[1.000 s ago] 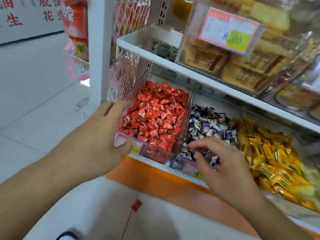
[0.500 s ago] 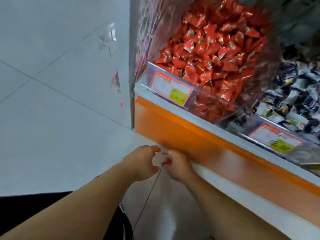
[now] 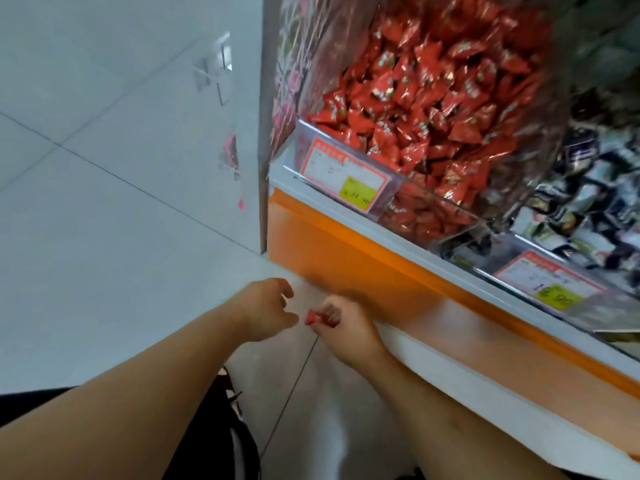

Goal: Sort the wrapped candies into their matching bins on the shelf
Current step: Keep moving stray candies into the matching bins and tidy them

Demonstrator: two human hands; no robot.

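- A single red wrapped candy [image 3: 314,318] is pinched between the curled fingers and thumb of the right hand [image 3: 341,325], low down near the floor [image 3: 104,254] and in front of the orange base panel [image 3: 363,268] of the shelf [image 3: 433,252].
- Whether the candy is touching the floor tiles or is just lifted off them cannot be told.
- The left hand [image 3: 266,310] is seen just beside the candy, on its left, with the fingers loosely curled and nothing held in them; the thumb is close to the candy but is not shown touching it.
- Both forearms are stretched downward from the bottom of the view toward the foot of the shelf.
- Above the hands, a clear bin [image 3: 398,188] is set at the left end of the shelf and is filled with a heap of red wrapped candies [image 3: 433,109] of the same colour as the one held.
- A price tag [image 3: 346,180] with a red border and a yellow patch is fixed to the front of this bin.
- To the right, a second bin [image 3: 540,271] is seen, filled with dark and white wrapped candies [image 3: 595,202], and it carries a similar tag [image 3: 550,284].
- A dark item of clothing is visible at the bottom edge between the forearms.
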